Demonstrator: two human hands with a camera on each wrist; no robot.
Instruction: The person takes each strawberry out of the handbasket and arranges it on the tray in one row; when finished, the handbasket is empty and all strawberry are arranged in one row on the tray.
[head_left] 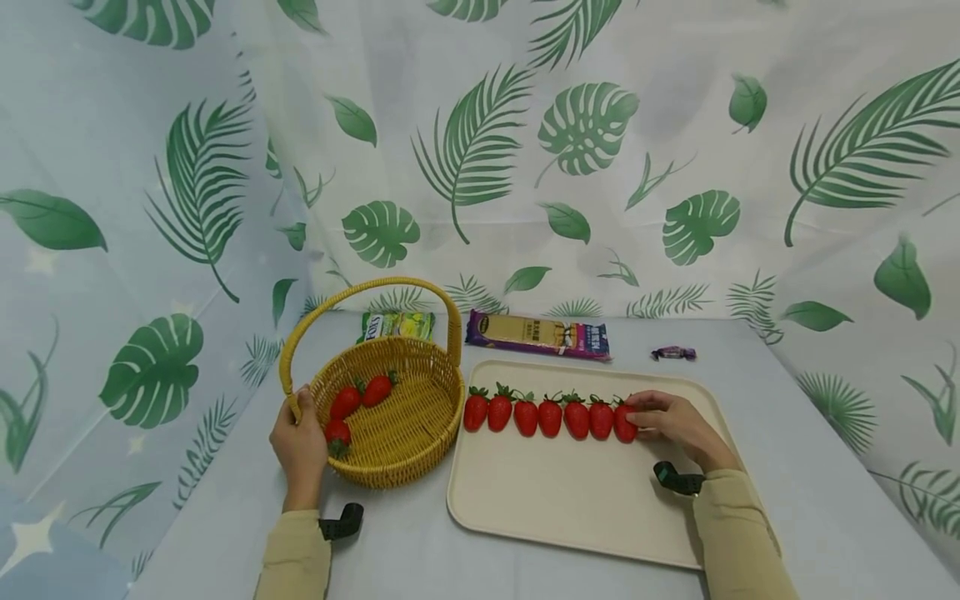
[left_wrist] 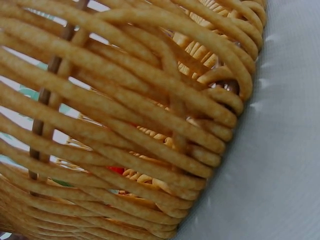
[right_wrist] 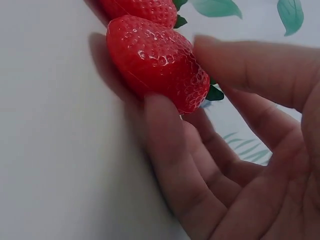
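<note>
Seven strawberries in a row on the beige tray; right hand pinches the rightmost strawberry. Looks glossy, likely light, firm plastic, maybe a bit slippery; best gripped round the wide middle, clear of the leaves. Left hand holds the handle of the yellow basket.

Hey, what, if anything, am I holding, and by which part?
Left grip: the basket, by its handle at the left base. Right grip: the rightmost strawberry, by its right side.

Strawberries glossy, dimpled, plastic-looking; basket rough woven wicker; tray smooth, matt; table covering cloth-like.
</note>
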